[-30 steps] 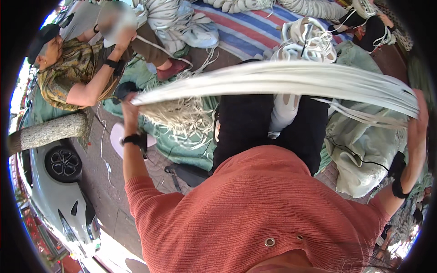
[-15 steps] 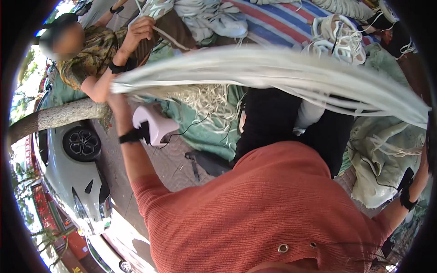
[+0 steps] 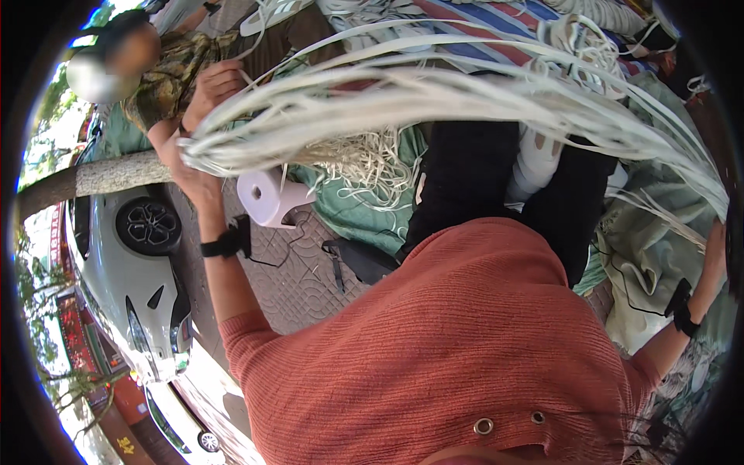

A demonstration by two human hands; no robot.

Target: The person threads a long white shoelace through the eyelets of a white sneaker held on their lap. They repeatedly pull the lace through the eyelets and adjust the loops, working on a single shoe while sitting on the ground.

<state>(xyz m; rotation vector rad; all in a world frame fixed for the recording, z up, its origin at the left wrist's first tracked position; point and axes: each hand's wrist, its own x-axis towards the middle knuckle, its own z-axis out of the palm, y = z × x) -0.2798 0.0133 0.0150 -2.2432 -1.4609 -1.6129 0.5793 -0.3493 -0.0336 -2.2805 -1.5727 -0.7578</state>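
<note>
A long bundle of white laces stretches in an arch across the view, blurred by motion, its strands fanned apart along the middle. At the left, my left hand is closed around one end of it. My right hand is at the far right rim, where the other end of the bundle runs into it; its fingers are mostly cut off by the dark edge. Beneath the bundle lies a loose pile of off-white laces on a green cloth. Both my wrists wear black straps with small devices.
A co-worker's hand is just beyond my left hand, pulling a lace near a white shoe. A pale stool, a black bag, a tree trunk and a parked car are at left. White shoes lie on striped sheeting.
The bundle's strands have spread apart and bow farther upward. My left hand has shifted slightly left, and the view has tilted a little. Both hands keep their ends.
</note>
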